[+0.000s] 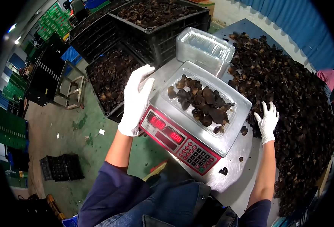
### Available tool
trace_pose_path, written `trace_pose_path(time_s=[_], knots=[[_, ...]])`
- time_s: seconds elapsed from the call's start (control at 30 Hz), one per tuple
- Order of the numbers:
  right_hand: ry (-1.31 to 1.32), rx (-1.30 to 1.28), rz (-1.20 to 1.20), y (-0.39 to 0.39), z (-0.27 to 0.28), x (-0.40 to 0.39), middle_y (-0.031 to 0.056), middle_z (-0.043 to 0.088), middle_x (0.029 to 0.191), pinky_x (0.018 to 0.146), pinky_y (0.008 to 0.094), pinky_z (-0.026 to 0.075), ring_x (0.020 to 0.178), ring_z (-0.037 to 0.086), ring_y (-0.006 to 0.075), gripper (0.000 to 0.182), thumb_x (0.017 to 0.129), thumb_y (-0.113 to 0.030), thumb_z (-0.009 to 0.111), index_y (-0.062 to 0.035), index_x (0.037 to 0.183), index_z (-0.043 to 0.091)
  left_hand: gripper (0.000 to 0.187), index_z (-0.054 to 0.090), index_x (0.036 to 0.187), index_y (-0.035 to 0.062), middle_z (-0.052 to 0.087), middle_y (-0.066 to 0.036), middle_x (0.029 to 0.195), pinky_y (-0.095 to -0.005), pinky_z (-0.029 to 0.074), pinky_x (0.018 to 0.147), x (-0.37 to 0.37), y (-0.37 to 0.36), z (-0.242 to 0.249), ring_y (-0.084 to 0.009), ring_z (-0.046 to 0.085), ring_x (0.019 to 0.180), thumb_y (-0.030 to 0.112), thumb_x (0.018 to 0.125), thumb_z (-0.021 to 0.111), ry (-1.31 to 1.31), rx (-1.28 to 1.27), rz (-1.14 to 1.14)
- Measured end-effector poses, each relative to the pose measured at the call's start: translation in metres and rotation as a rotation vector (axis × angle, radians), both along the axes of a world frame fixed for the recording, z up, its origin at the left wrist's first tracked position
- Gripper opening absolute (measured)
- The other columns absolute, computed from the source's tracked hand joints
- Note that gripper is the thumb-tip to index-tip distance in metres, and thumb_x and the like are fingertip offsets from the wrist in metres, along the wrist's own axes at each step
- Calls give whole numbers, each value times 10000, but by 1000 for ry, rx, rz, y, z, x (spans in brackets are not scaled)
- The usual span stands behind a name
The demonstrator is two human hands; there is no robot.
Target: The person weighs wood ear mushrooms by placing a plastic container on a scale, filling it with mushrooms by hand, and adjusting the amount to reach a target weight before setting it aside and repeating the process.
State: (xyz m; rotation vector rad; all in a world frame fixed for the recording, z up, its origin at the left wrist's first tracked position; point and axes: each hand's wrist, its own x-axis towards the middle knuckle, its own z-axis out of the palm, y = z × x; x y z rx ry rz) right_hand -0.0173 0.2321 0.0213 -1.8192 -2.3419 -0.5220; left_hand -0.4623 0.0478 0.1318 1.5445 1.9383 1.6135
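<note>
On the silver pan of a red digital scale (166, 133) lies a clear plastic tray (169, 102) with several dark brown wood ear mushrooms (208, 99) in it. The red display is lit; its right window reads 0.00. My left hand (136, 99), in a white glove, is at the scale's left edge with fingers stretched out and thumb apart, holding nothing. White-gloved too, my right hand (267, 120) is open with spread fingers at the near edge of a large mushroom pile (295, 113). I cannot make out any mushroom in it.
Nested clear trays (204, 47) stand behind the scale. Black crates (163, 41) of mushrooms are at the back left, another crate (112, 75) below them. A few loose mushrooms (223, 171) lie on the metal table (231, 189). An empty-looking black crate (62, 167) sits on the green floor.
</note>
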Motion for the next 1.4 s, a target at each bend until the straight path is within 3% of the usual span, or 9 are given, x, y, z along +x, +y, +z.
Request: trace_pose_path(time_s=[0.27,0.47,0.57,0.7,0.83,0.9,1.13,1.27,1.4], knots=[[81,-143,-17,-101,17,51,140,562,1275,906,442,443,1153,539,319,455,743,-215,745,-155,1179,629,332,680,1115,30,630,-137,1237,-380,424,1047,82,-33,15,-278,580,1193,-64,813,579,91,23,-170],[488,-162,-120,-207,15,105,192,542,1380,1054,427,410,1298,480,380,574,783,-115,764,-157,1331,597,331,632,1164,18,607,-155,1229,-417,499,974,187,-52,-15,-351,592,1146,57,837,655,147,-190,-1016],[696,-182,-208,-249,11,120,178,570,1372,1092,425,391,1310,493,370,573,796,-45,746,-123,1343,595,409,574,1172,-23,595,-170,1127,-388,538,845,232,-53,-45,-305,616,1034,193,836,663,489,-415,-1317],[682,26,-230,-287,1,137,147,664,1202,954,385,482,1099,632,316,509,800,3,717,-86,1292,623,381,544,1065,-4,537,-153,1059,-325,555,743,275,-61,-73,-264,607,1040,205,785,693,1141,-377,-1014],[843,94,-345,-303,-5,149,131,687,1100,878,382,485,1006,643,306,418,811,36,680,-65,1215,653,400,549,1085,-18,555,-133,1016,-298,554,692,294,-59,-116,-240,617,958,174,765,691,1109,-457,-1046],[834,105,-371,-301,-8,150,127,687,1063,875,378,484,980,642,304,358,812,35,679,-55,1158,667,183,609,951,22,572,-109,938,-333,536,736,302,-60,-118,-239,608,911,65,775,593,661,-241,-1242],[732,221,-252,-274,10,126,86,689,960,801,350,474,897,651,256,207,801,20,702,-68,988,704,342,585,1046,-10,573,-183,1002,-348,532,734,372,25,-130,-300,597,962,90,734,680,1106,-174,-781],[690,266,-299,-293,14,154,91,692,966,804,349,481,891,651,268,180,808,6,707,-68,971,703,87,627,843,16,625,-168,847,-381,553,699,384,52,-144,-323,651,812,31,766,590,825,-298,-796],[691,214,-468,-341,24,191,108,692,960,812,362,501,889,653,284,132,835,-4,687,-38,961,702,124,652,863,17,654,-189,834,-405,557,691,371,36,-123,-341,658,755,70,759,612,753,-255,-826]])
